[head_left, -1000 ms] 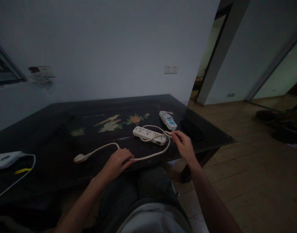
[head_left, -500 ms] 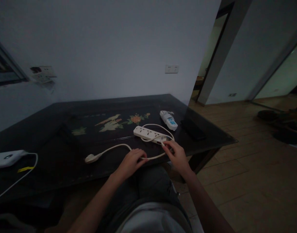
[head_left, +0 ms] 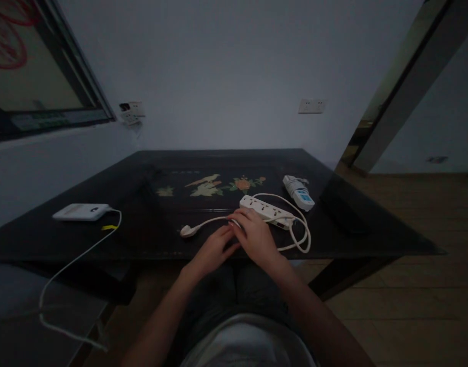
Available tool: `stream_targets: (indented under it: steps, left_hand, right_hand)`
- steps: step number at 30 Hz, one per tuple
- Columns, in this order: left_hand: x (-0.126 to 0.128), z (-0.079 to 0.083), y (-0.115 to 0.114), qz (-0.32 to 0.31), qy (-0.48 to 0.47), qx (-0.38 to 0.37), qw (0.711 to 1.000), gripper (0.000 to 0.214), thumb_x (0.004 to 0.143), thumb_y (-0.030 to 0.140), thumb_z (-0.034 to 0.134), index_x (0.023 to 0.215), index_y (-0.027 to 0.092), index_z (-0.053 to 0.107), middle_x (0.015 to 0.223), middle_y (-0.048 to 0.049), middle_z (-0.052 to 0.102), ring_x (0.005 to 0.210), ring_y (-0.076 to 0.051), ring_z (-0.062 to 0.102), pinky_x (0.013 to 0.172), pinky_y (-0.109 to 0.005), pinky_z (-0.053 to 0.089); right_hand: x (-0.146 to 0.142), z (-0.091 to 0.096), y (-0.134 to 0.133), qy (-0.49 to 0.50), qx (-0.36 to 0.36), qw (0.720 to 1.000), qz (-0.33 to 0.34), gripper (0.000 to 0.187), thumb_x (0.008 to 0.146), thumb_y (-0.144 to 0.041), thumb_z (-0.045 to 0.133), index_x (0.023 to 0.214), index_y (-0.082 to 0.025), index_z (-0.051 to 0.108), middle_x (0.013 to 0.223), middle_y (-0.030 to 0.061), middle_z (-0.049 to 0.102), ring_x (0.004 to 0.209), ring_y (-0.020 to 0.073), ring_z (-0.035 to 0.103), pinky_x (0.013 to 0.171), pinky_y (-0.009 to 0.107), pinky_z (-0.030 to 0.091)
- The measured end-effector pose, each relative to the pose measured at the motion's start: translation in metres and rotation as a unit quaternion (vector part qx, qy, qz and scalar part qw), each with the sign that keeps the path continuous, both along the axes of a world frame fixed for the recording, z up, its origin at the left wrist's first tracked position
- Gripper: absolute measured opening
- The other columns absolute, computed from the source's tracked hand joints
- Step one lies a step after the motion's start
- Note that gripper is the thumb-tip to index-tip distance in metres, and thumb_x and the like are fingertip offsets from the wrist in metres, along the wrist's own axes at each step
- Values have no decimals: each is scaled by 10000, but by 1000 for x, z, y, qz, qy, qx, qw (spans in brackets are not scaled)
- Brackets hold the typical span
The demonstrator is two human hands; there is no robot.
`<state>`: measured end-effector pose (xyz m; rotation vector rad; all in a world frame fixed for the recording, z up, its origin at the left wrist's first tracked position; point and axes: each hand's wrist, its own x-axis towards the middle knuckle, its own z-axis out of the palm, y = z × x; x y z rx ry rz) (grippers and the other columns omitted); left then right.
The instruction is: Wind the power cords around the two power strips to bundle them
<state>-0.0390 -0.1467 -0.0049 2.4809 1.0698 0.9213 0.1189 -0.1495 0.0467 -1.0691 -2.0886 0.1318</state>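
The power strip (head_left: pixel 267 210) lies just right of the frame's centre, socket face up on the dark table (head_left: pixel 150 219). Its cord (head_left: pixel 309 238) crosses the strip's right end and forms loose loops beside it; the plug (head_left: pixel 187 231) rests left of the hands, on the table.

The right hand (head_left: pixel 254 235), at lower centre, has a narrow grip: thumb and forefinger appear to pinch the cord near the plug side. The left hand (head_left: pixel 215 247) is beside it, fingertips close together with the right; whether its grip holds the cord cannot be told, as the fingers hide the contact.

Handling, as judged: the strip body is rigid, fairly light and smooth, so a loose hold may slip. Take it across its long sides, clear of the sockets. The cord is flexible but springy; expect bends to open when released. Pinch it along the sheath, away from both ends. The plug is hard and compact: hold its moulded body, never its pins, and avoid pulling through the joint.
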Motion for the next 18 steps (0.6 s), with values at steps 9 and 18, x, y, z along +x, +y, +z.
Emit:
stream_targets:
  steps: [9, 18]
  left_hand:
    - [-83, 40, -6, 218, -55, 50, 973, 240, 904, 333, 482, 914, 171, 658, 896, -63, 708, 844, -184, 656, 781, -299, 509]
    - [-31, 73, 39, 72, -25, -15, 997, 260, 889, 365, 507, 1004, 190, 662, 1006, -58, 709, 943, -208, 650, 860, -332, 498]
  right_hand:
    - [-91, -52, 46, -205, -59, 973, 84, 368, 906, -84, 380, 1223, -111, 566, 1198, 157, 589, 1115, 273, 509, 997, 480, 382]
    - [-46, -58, -4, -50, -62, 983, 164, 289, 866, -76, 443, 1056, -154, 646, 997, 99, 579, 981, 214, 475, 877, 337, 449]
